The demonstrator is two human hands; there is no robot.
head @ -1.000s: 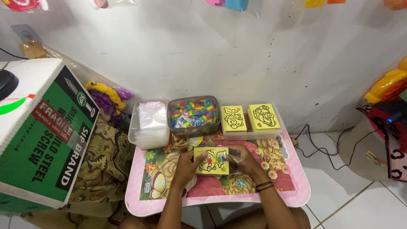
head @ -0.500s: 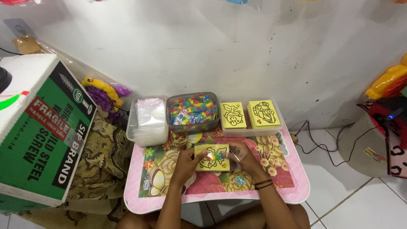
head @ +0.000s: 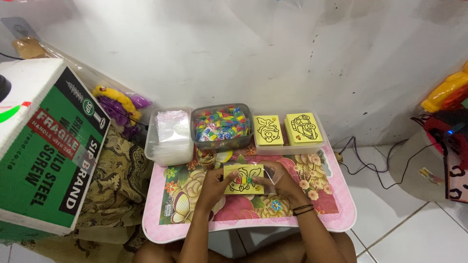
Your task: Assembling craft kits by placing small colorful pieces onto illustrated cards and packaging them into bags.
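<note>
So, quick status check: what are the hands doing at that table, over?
Left hand and right hand both gripping yellow square card with black line drawing. Card held over pink floral table. Nothing blocking.

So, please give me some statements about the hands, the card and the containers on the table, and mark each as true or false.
1. Both hands, left hand and right hand, hold one yellow card. True.
2. The card lies inside the grey tub. False: it is held over the pink table, nearer the person than the tub.
3. The grey tub holds small colourful pieces. True.
4. The tray to the right of the tub holds red cards. False: it holds two stacks of yellow cards with black drawings.
5. The right wrist wears dark bands. True.
</note>
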